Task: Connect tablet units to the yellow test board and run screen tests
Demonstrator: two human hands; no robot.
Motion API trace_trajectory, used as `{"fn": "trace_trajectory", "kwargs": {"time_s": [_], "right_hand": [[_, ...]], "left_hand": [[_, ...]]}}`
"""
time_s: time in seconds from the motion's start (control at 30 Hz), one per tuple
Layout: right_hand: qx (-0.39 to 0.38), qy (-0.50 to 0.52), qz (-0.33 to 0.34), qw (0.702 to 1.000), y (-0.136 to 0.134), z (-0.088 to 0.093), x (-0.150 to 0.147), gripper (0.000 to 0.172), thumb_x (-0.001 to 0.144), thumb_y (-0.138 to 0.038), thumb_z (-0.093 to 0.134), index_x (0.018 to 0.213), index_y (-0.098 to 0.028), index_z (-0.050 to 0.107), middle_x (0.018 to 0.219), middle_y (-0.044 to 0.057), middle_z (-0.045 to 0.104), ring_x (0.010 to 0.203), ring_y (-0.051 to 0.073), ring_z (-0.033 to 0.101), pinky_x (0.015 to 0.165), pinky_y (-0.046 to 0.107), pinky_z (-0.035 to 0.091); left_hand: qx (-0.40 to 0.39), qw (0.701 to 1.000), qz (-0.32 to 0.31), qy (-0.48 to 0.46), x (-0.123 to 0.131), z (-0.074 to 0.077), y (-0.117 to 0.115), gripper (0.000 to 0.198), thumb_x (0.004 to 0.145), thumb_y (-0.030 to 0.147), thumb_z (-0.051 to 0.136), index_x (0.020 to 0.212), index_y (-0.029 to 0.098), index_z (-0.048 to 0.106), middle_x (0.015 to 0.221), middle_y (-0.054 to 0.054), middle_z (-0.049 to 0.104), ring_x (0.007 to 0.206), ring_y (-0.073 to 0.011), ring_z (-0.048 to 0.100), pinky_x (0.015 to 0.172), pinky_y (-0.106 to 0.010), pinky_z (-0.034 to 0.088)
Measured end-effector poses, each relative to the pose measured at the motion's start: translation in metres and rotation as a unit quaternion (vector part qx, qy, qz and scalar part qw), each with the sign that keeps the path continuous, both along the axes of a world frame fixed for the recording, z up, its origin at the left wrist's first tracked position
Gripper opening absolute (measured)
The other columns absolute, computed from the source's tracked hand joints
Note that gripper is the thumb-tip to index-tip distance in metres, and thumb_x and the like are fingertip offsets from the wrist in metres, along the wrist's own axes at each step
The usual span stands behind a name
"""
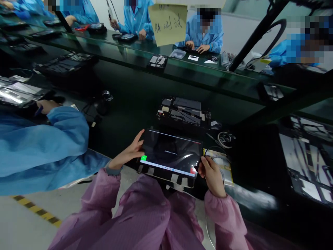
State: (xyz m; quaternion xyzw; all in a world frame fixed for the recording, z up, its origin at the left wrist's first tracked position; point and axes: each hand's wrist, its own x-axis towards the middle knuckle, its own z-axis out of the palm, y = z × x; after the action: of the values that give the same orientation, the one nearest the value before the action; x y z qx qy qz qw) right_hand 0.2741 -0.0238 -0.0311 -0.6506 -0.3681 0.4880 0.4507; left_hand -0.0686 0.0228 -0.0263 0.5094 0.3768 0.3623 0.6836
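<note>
A tablet [171, 147] with a lit, mostly dark screen lies tilted in front of me. Its screen carries a green block at the lower left, a red patch at the lower right and a pale bar along the bottom. My left hand [131, 151] grips the left edge, thumb and fingers around it. At the right edge, the fingers of my right hand [211, 172] are closed against the tablet's lower right side. A thin cable [213, 147] loops over that hand; whether the fingers also pinch its plug is hidden. Below the tablet shows another device's edge with pale tabs [174, 178].
Behind the tablet lies an opened device [184, 110] with bare inner parts. A coiled cable [225, 139] and a yellow-edged sheet [221, 166] are to the right. More opened devices [307, 163] stand far right. A co-worker's blue sleeve [65, 128] reaches in at left.
</note>
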Motion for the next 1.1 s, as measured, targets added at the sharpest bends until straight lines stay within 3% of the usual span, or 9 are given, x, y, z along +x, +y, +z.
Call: {"fn": "trace_trajectory", "kwargs": {"time_s": [0.1, 0.23, 0.33, 0.53, 0.73, 0.83, 0.93, 1.03, 1.1], "right_hand": [[-0.006, -0.002, -0.015, 1.000, 0.001, -0.001, -0.001, 0.048, 0.072, -0.064, 0.066, 0.066, -0.020, 0.049, 0.051, -0.004, 0.051, 0.037, 0.008, 0.046, 0.031, 0.018, 0.031], [-0.009, -0.011, -0.018, 1.000, 0.002, 0.000, 0.002, 0.047, 0.073, -0.064, 0.065, 0.067, -0.020, 0.049, 0.049, -0.004, 0.050, 0.036, 0.008, 0.046, 0.030, 0.018, 0.032], [-0.012, -0.010, -0.016, 1.000, 0.002, 0.001, 0.005, 0.046, 0.073, -0.062, 0.066, 0.067, -0.020, 0.049, 0.050, -0.004, 0.051, 0.036, 0.008, 0.047, 0.030, 0.017, 0.033], [-0.030, -0.046, -0.003, 0.998, 0.003, 0.000, -0.001, 0.041, 0.076, -0.059, 0.060, 0.069, -0.021, 0.047, 0.051, -0.005, 0.053, 0.036, 0.010, 0.052, 0.030, 0.018, 0.037], [-0.055, -0.180, -0.069, 0.980, -0.003, 0.017, 0.008, 0.031, 0.085, -0.051, 0.043, 0.077, -0.022, 0.047, 0.045, -0.004, 0.056, 0.037, 0.015, 0.056, 0.041, 0.022, 0.042], [-0.090, -0.319, -0.116, 0.936, -0.033, 0.033, 0.039, 0.029, 0.089, -0.043, 0.039, 0.083, -0.020, 0.056, 0.049, 0.000, 0.058, 0.047, 0.019, 0.060, 0.053, 0.029, 0.045], [-0.088, -0.525, -0.184, 0.826, -0.075, 0.044, 0.060, 0.030, 0.088, -0.038, 0.044, 0.093, -0.015, 0.063, 0.069, 0.012, 0.065, 0.070, 0.029, 0.064, 0.064, 0.039, 0.047], [0.079, -0.644, -0.244, 0.720, -0.101, 0.046, 0.040, 0.034, 0.086, -0.033, 0.054, 0.112, -0.011, 0.061, 0.105, 0.023, 0.063, 0.105, 0.038, 0.058, 0.083, 0.051, 0.046], [0.202, -0.643, -0.182, 0.716, -0.104, 0.042, 0.005, 0.035, 0.087, -0.027, 0.056, 0.120, -0.016, 0.060, 0.120, 0.021, 0.057, 0.118, 0.037, 0.050, 0.094, 0.055, 0.042]], "left_hand": [[0.005, 0.997, 0.073, -0.035, 0.011, -0.003, 0.000, 0.076, 0.088, 0.038, 0.058, 0.153, 0.023, 0.021, 0.153, -0.011, 0.038, 0.140, -0.0325, 0.035, 0.116, -0.048, 0.025], [0.013, 0.999, -0.030, -0.037, 0.010, -0.001, -0.001, 0.098, 0.077, 0.029, 0.073, 0.154, 0.028, 0.013, 0.160, -0.007, 0.024, 0.145, -0.0329, 0.021, 0.118, -0.046, 0.021], [-0.013, 0.997, -0.052, -0.048, 0.009, 0.004, -0.001, 0.104, 0.074, 0.026, 0.075, 0.154, 0.029, 0.010, 0.156, -0.008, 0.032, 0.143, -0.0320, 0.029, 0.116, -0.045, 0.025], [-0.035, 0.975, 0.218, -0.017, 0.033, 0.002, 0.001, 0.047, 0.091, 0.047, 0.053, 0.126, 0.017, 0.058, 0.121, -0.009, 0.064, 0.114, -0.0260, 0.057, 0.092, -0.033, 0.047], [-0.038, 0.961, 0.275, 0.014, 0.034, -0.015, -0.003, 0.038, 0.085, 0.050, 0.061, 0.108, 0.020, 0.064, 0.093, -0.002, 0.068, 0.081, -0.0172, 0.063, 0.061, -0.023, 0.045], [-0.042, 0.959, 0.279, 0.023, 0.033, -0.017, -0.004, 0.040, 0.085, 0.052, 0.061, 0.107, 0.019, 0.063, 0.089, -0.002, 0.067, 0.078, -0.0165, 0.062, 0.060, -0.023, 0.043], [-0.041, 0.959, 0.281, 0.027, 0.035, -0.014, -0.004, 0.041, 0.084, 0.053, 0.061, 0.105, 0.018, 0.064, 0.090, -0.003, 0.067, 0.079, -0.0171, 0.061, 0.064, -0.024, 0.045], [-0.045, 0.958, 0.280, 0.032, 0.036, -0.012, -0.003, 0.042, 0.083, 0.053, 0.062, 0.105, 0.017, 0.065, 0.091, -0.003, 0.067, 0.082, -0.0178, 0.061, 0.068, -0.025, 0.046], [-0.051, 0.957, 0.283, 0.029, 0.037, -0.011, -0.003, 0.041, 0.082, 0.052, 0.064, 0.105, 0.017, 0.064, 0.089, -0.002, 0.067, 0.081, -0.0177, 0.061, 0.068, -0.025, 0.046]]}}
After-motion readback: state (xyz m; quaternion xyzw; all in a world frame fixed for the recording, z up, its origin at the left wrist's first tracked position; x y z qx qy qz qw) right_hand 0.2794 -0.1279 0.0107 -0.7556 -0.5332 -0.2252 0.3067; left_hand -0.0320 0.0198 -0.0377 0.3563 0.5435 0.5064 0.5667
